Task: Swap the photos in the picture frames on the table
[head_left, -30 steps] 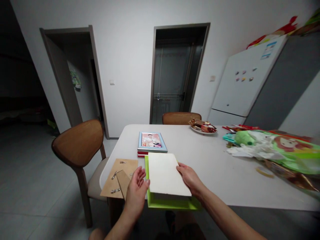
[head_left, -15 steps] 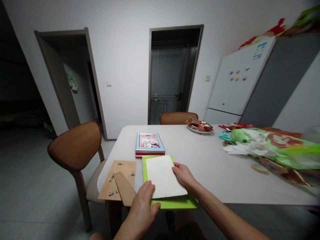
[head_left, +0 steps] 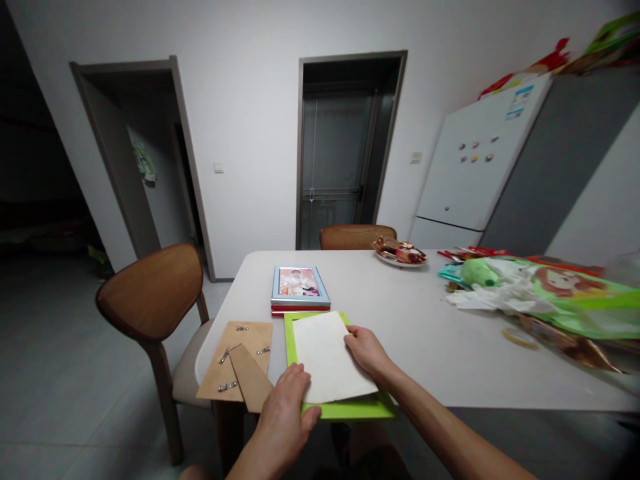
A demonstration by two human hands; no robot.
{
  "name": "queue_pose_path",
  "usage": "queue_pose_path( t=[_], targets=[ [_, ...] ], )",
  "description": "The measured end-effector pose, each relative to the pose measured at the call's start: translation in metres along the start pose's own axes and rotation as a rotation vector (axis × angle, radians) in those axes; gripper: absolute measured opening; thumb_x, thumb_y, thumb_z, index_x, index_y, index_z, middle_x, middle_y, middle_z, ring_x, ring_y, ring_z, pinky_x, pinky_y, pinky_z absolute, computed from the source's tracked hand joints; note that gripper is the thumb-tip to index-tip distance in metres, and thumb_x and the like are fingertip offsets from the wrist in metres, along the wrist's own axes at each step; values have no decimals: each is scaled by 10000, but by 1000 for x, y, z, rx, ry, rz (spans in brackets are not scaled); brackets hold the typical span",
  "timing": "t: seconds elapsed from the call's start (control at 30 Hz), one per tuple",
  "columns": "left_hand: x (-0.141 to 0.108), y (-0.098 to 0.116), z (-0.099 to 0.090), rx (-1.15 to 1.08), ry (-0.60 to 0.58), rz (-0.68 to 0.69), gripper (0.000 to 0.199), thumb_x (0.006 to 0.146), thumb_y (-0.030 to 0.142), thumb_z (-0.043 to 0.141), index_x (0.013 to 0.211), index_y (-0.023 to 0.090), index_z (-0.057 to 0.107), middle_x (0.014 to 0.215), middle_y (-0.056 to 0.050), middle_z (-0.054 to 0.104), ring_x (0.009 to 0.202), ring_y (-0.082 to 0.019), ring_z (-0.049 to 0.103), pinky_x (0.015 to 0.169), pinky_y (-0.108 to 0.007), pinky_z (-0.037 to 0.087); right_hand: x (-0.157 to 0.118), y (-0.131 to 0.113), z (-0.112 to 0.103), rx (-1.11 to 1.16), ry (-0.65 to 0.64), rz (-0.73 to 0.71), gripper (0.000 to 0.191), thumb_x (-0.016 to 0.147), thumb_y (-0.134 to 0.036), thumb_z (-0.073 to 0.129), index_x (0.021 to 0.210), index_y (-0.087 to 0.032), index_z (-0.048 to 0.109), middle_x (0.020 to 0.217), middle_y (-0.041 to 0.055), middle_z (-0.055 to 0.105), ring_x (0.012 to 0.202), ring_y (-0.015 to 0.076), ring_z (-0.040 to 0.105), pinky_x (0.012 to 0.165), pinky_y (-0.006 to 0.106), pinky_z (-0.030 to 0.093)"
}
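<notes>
While right fingers [head_left: 353, 333] pinch white card [head_left: 331, 360], brown backing [head_left: 244, 339] alongside, stacked frames [head_left: 301, 291] behind

Saw a refrigerator [head_left: 455, 183] dotted with magnets [head_left: 475, 159], a wooden-backed chair [head_left: 155, 291] at left, a light switch [head_left: 219, 168] between two doorways [head_left: 343, 147].

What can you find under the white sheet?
Under the white sheet is a lime-green frame. Parts of its border show; the rest, and anything inside it, is covered.

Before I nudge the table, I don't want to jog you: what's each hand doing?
Left hand: at the near left corner of the green frame; whether it grips cannot be told.
Right hand: closed, holding the white sheet by its right edge.
</notes>
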State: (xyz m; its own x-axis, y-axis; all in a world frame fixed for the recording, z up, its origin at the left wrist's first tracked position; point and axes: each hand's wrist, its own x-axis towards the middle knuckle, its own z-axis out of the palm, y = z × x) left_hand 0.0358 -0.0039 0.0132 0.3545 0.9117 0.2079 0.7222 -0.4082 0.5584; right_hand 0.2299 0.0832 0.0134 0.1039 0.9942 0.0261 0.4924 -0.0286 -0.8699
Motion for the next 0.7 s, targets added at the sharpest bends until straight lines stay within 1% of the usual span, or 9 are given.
queue_pose_path(
  t=[0.1,0.17,0.27,0.37,0.47,0.53,0.63,0.7],
  targets=[
    [-1,2,-2,18,-17,2,436,682,180,532,1105,76,498,1240,-152,453,1171,-239,374,998,-385,297,-1,-2,-3,-181,34,-50,388,662,-139,342,944,-88,605,887,97,652,727,158,590,627,213,404],
    [-1,2,-3,37,-25,6,429,691,185,526,1103,70,501,1240,-156,451,1174,-245,368,999,-390,292,-3,-5,-5,-381,66,-103,353,687,-180,359,921,-95,610,895,117,644,767,180,582,653,232,395],
    [-2,1,-3,56,-32,11,423,698,185,519,1102,65,503,1244,-159,445,1184,-251,353,999,-396,288,-9,-8,-5,-678,74,-121,322,727,-271,369,853,-110,617,853,138,634,762,212,577,633,267,385],
    [-2,0,-1,48,-37,15,411,698,190,516,1093,75,512,1241,-153,451,1187,-250,348,998,-400,287,-14,-9,-3,-831,59,-106,342,758,-331,345,827,-124,609,854,136,611,738,216,575,601,281,378],
    [-4,-2,-2,26,-32,24,411,694,191,514,1094,96,510,1243,-140,452,1184,-235,356,997,-394,286,-16,-7,0,-888,77,-128,328,755,-337,372,879,-125,589,893,129,582,769,217,563,621,290,381],
    [-8,-6,-8,24,-42,28,435,686,190,519,1112,108,495,1256,-133,439,1187,-223,352,1002,-388,275,-16,-6,1,-893,81,-144,312,739,-323,406,906,-126,581,906,125,569,791,222,553,638,297,383],
    [-16,-19,-24,65,-69,-7,519,657,200,546,1162,127,452,1299,-129,381,1210,-222,313,1010,-398,245,-18,-12,4,-824,86,-191,321,753,-302,398,960,-130,573,923,121,558,829,217,532,677,298,383],
    [-21,-35,-37,129,-68,-71,592,620,201,575,1189,149,423,1327,-122,336,1228,-233,275,1011,-420,222,-23,-23,11,-727,72,-283,339,768,-285,392,1021,-130,556,938,115,555,867,201,511,730,287,372]
  ],
)
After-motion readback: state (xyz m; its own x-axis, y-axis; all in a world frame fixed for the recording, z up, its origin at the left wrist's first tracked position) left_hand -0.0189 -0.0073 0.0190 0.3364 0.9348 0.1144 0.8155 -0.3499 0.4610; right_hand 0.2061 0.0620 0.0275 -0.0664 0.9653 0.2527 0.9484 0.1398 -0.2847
